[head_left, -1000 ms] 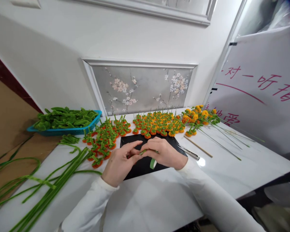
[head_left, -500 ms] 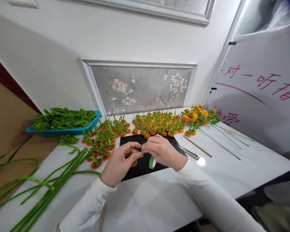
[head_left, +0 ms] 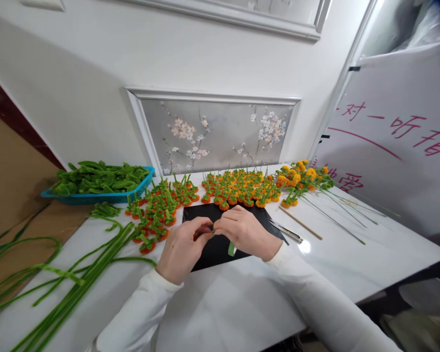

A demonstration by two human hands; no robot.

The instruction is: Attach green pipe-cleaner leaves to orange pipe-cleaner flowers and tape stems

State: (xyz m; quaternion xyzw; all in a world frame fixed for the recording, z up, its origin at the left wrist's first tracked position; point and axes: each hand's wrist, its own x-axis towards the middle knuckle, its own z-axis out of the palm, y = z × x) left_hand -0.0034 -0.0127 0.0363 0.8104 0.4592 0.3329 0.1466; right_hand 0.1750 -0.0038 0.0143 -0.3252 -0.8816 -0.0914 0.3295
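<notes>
Over a black mat point(head_left: 209, 256), my left hand point(head_left: 185, 247) and my right hand point(head_left: 247, 232) meet fingertip to fingertip. Both are closed in a pinch on something small and greenish; the fingers hide most of it, so its kind is unclear. Under my right hand lies a roll of green tape point(head_left: 231, 249), partly covered. Just beyond the mat stand rows of fuzzy yellow-orange flower heads point(head_left: 242, 188) with green stems pointing up. Left of them is a group of orange flower heads point(head_left: 156, 212) with thicker green stems.
A blue tray point(head_left: 95, 198) of green fuzzy leaves point(head_left: 102, 177) stands at the back left. Long green pipe cleaners point(head_left: 91, 274) lie at the left. Tweezers point(head_left: 286, 231), a thin wooden stick point(head_left: 300, 222) and finished-looking yellow flowers point(head_left: 297, 173) on long stems lie right.
My left hand has turned slightly and shifted a little right. The orange flower seen below its fingers earlier is no longer visible there. The right hand stays nearly in place.
</notes>
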